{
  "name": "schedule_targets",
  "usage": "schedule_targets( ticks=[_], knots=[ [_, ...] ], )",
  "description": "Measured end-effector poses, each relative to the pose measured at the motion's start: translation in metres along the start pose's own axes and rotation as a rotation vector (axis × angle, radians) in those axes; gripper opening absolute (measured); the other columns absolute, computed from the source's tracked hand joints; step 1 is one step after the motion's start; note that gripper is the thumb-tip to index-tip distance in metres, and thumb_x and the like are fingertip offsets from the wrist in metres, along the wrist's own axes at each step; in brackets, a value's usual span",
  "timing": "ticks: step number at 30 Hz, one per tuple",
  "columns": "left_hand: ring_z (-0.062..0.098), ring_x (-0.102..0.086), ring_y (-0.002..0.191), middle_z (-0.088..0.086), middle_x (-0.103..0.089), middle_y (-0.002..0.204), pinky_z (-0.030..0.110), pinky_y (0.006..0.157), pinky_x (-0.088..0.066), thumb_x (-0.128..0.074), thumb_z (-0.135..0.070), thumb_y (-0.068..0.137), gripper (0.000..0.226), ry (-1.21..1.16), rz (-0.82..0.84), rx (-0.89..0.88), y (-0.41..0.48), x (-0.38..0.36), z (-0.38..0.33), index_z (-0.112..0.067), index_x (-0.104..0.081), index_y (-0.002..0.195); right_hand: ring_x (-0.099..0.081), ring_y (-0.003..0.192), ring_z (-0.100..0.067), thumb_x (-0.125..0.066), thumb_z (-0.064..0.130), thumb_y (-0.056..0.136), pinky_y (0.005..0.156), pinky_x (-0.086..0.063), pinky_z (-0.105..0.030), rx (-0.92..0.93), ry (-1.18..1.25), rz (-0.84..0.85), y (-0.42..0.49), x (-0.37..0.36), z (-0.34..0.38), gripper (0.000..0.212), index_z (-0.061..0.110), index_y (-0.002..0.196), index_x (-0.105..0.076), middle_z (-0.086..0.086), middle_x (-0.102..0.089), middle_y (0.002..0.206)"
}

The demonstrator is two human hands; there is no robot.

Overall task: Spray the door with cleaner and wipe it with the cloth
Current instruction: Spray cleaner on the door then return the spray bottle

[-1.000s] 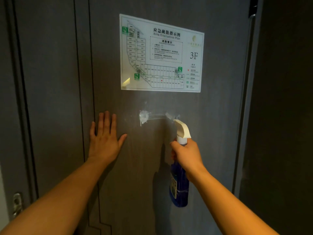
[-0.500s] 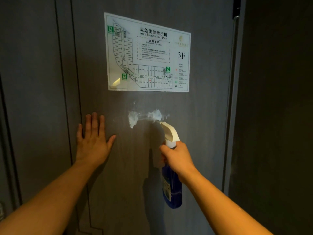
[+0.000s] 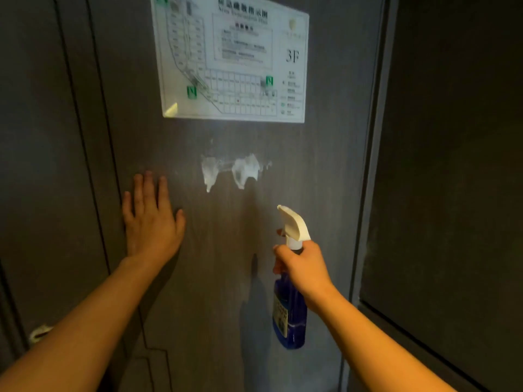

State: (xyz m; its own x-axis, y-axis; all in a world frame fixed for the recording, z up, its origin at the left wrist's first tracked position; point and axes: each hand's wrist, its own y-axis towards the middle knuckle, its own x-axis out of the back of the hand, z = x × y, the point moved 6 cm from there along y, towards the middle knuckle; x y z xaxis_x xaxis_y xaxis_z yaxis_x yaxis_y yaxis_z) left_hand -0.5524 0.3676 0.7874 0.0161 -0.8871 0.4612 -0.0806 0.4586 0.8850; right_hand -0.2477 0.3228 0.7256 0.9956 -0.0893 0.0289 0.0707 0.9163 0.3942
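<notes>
My right hand (image 3: 304, 268) grips the blue plastic spray bottle (image 3: 288, 312) at lower centre-right, white nozzle aimed at the grey door (image 3: 325, 171); left hand (image 3: 151, 222) open, flat on it; foam patches (image 3: 229, 169) mid-frame; I'd spread further sprays evenly; no cloth visible.

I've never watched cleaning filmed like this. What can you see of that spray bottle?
The spray bottle has a translucent blue body with a label and a white plastic trigger head whose nozzle aims up-left toward the foam patches on the door. It is held upright, slightly tilted, by the right hand wrapped round its neck.
</notes>
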Motion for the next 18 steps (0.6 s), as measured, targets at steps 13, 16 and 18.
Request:
schedule_targets(
  ticks=[13,16,18],
  knots=[
    [0.044,-0.056,0.128,0.027,-0.058,0.139,0.053,0.101,-0.046,-0.046,-0.041,0.087,0.068,-0.364,0.483,-0.132,-0.201,-0.053,-0.168,0.003,-0.055,0.139,-0.066,0.058,-0.014,-0.065,0.012,0.092,0.061,-0.054,-0.024,-0.126,-0.149,-0.225,-0.084,0.125,-0.078,0.027,0.015,0.118,-0.066,-0.012,-0.068,0.064],
    [0.042,-0.058,0.126,0.025,-0.061,0.137,0.052,0.1,-0.047,-0.047,-0.041,0.088,0.067,-0.4,0.585,-0.204,-0.249,-0.053,-0.218,0.002,-0.057,0.138,-0.065,0.056,-0.011,-0.066,0.012,0.09,0.059,-0.053,-0.025,-0.181,-0.191,-0.295,-0.117,0.167,-0.095,0.02,0.001,0.107,-0.067,-0.021,-0.068,0.07],
    [0.04,-0.057,0.127,0.023,-0.06,0.138,0.052,0.1,-0.047,-0.051,-0.04,0.09,0.064,-0.423,0.652,-0.252,-0.28,-0.05,-0.25,0.0,-0.056,0.139,-0.063,0.055,-0.009,-0.068,0.015,0.09,0.056,-0.052,-0.023,-0.224,-0.206,-0.349,-0.142,0.197,-0.109,0.019,-0.002,0.099,-0.065,-0.017,-0.066,0.069]
  ],
)
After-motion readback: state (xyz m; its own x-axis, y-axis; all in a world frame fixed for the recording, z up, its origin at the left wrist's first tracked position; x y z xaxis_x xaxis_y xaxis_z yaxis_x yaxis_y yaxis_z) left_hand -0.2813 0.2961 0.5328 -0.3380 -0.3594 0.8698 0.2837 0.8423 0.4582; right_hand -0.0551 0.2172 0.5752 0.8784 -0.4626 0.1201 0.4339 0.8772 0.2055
